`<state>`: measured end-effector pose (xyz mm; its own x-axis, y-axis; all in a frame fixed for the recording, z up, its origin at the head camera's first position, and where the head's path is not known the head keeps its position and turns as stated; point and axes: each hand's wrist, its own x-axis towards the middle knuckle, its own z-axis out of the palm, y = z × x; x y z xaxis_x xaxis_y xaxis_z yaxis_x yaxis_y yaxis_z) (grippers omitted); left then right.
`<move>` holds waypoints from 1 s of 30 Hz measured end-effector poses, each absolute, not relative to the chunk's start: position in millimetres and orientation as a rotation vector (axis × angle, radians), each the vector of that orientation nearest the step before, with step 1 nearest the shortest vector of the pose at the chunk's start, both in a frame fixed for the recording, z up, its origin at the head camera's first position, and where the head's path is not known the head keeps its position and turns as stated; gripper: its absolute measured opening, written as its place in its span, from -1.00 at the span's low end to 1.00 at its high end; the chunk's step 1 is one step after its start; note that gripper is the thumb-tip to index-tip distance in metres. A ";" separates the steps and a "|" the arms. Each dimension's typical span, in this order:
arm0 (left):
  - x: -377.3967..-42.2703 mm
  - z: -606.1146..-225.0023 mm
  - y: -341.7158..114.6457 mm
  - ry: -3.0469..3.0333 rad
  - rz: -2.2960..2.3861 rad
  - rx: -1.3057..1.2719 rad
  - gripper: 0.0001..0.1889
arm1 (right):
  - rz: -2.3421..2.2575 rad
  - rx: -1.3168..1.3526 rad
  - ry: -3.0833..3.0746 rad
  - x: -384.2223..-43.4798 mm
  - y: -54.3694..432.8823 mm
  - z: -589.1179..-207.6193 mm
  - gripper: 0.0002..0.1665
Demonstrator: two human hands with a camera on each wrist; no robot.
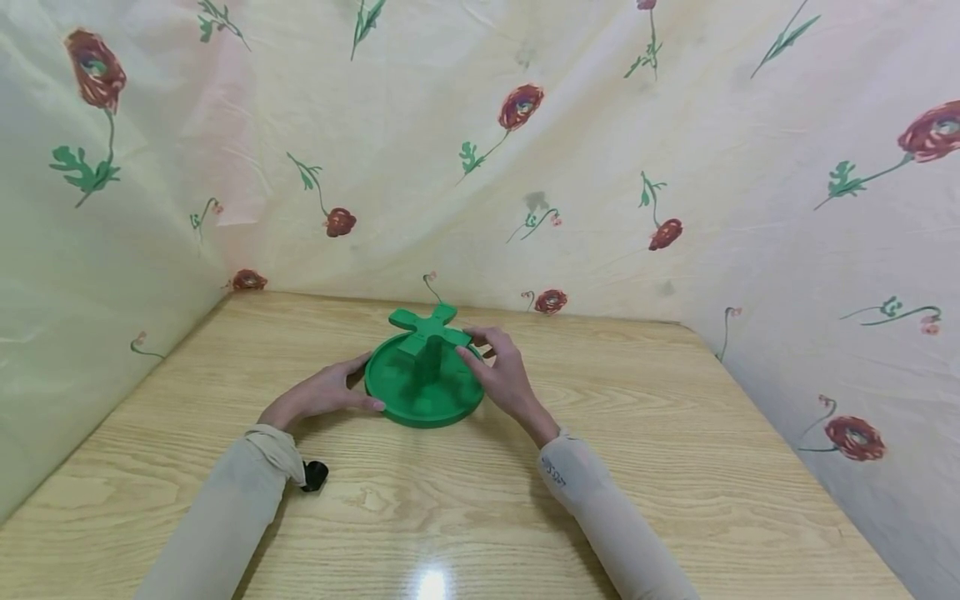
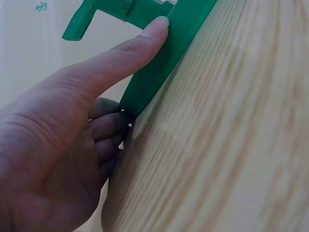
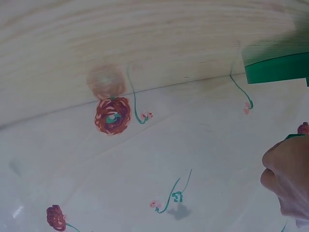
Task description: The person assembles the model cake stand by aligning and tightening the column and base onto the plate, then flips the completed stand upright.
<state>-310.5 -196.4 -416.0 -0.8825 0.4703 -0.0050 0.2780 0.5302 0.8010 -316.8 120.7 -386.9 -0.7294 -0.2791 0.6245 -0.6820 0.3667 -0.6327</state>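
Observation:
A green round dish with a raised rim sits on the wooden table. From its middle rises a green post, topped by a flat four-armed green cross. My left hand grips the dish's left side, and in the left wrist view its thumb presses the rim while the fingers curl at the far edge. On the right, my right hand pinches the cross's right arm between thumb and fingers. The right wrist view catches only part of that hand, and its fingertips are hidden.
The pale wooden table is bounded at the back and sides by a flower-printed sheet. A small black object shows at my left cuff.

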 end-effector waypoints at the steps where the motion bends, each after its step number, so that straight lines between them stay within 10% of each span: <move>1: -310.5 -416.3 -196.4 2.551 1.272 0.633 0.17 | 1.319 0.839 -2.217 -316.1 120.6 -387.0 -0.60; 30: -308.1 -413.9 -195.4 2.555 1.263 0.635 0.14 | 1.297 0.863 -2.160 -308.3 116.1 -390.5 -0.66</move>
<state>-308.1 -195.4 -413.9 -0.8820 0.4711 -0.0062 0.2811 0.5367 0.7955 -308.3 116.1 -390.5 -0.6895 -0.2719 0.6713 -0.7203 0.3544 -0.5963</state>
